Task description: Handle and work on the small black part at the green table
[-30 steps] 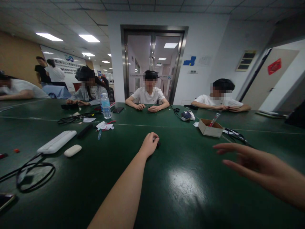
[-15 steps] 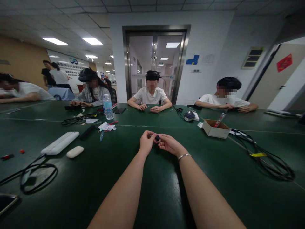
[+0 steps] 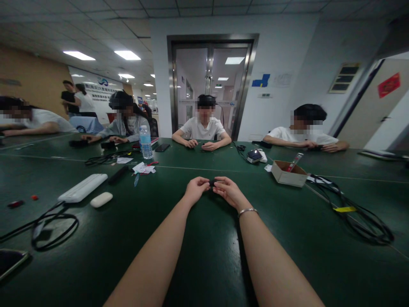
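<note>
A small black object (image 3: 211, 183) sits between my fingertips, just above the dark green tabletop (image 3: 211, 256); its kind is too small to make out. My left hand (image 3: 196, 189) pinches it from the left with thumb and fingers. From the right side, my right hand (image 3: 230, 192) closes its thumb and fingertips on the same object, the other fingers loosely curled below. A metal bracelet (image 3: 247, 212) circles my right wrist. Fingers cover parts of the object.
To the left lie a white power bank (image 3: 83, 187), a white oval case (image 3: 101, 200), cables (image 3: 56, 232) and a water bottle (image 3: 145, 143). On the right are an open box (image 3: 289, 175) and coiled black cable (image 3: 361, 213). Several people sit around the table.
My left hand has turned a little and sits slightly lower, fingertips now pointing at the object from the left. The whole view has shifted slightly. Both hands keep the black object.
</note>
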`<action>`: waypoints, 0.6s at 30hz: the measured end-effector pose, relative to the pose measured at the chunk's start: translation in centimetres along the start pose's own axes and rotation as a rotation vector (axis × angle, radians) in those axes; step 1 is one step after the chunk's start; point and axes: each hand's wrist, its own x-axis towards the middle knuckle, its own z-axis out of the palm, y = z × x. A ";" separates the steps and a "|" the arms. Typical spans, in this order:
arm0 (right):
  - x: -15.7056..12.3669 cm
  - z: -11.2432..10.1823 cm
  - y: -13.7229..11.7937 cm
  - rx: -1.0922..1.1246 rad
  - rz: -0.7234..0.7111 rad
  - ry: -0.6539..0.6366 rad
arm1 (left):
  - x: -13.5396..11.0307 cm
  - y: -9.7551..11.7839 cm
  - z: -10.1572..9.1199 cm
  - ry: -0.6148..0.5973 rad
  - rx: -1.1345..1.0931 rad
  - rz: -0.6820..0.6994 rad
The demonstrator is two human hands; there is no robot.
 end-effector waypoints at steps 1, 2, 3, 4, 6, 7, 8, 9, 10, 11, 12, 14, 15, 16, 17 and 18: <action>0.1 0.0 0.0 -0.001 -0.001 -0.002 | 0.1 0.0 -0.1 -0.005 0.002 -0.009; 0.1 -0.1 0.0 -0.003 0.001 -0.008 | 0.1 -0.1 -0.1 -0.006 0.003 -0.010; 0.1 -0.1 0.0 -0.006 0.006 -0.016 | 0.2 -0.1 -0.2 0.000 0.003 -0.005; 0.2 -0.2 0.0 -0.008 0.012 -0.023 | 0.2 -0.1 -0.2 0.008 0.008 -0.001; 0.2 -0.2 0.0 -0.012 0.022 -0.038 | 0.2 -0.1 -0.3 0.020 0.026 0.002; 0.2 -0.2 0.0 -0.013 0.024 -0.043 | 0.2 -0.2 -0.3 0.023 0.038 0.002; 0.2 -0.2 0.0 -0.013 0.023 -0.047 | 0.2 -0.3 -0.4 0.023 0.049 0.000; 0.2 -0.2 -0.1 -0.014 0.024 -0.050 | 0.3 -0.3 -0.5 0.018 0.058 -0.001; 0.1 -0.2 -0.1 -0.017 0.025 -0.054 | 0.4 -0.4 -0.6 0.008 0.064 -0.002; 0.1 -0.2 -0.1 -0.022 0.027 -0.060 | 0.5 -0.5 -0.7 -0.005 0.068 -0.006; 0.1 -0.2 -0.1 -0.028 0.030 -0.066 | 0.5 -0.5 -0.8 -0.018 0.071 -0.012; 0.0 -0.2 -0.1 -0.047 0.037 -0.083 | 0.5 -0.4 -1.0 -0.042 0.080 -0.030; 0.0 -0.2 -0.1 -0.058 0.038 -0.090 | 0.5 -0.2 -1.0 -0.049 0.084 -0.043; 0.0 -0.2 -0.1 -0.068 0.038 -0.097 | 0.4 0.0 -1.0 -0.054 0.087 -0.058; 0.1 -0.2 0.0 -0.077 0.038 -0.103 | 0.3 0.3 -1.0 -0.056 0.089 -0.071; 0.1 -0.3 0.0 -0.084 0.038 -0.108 | 0.1 0.6 -1.0 -0.060 0.089 -0.083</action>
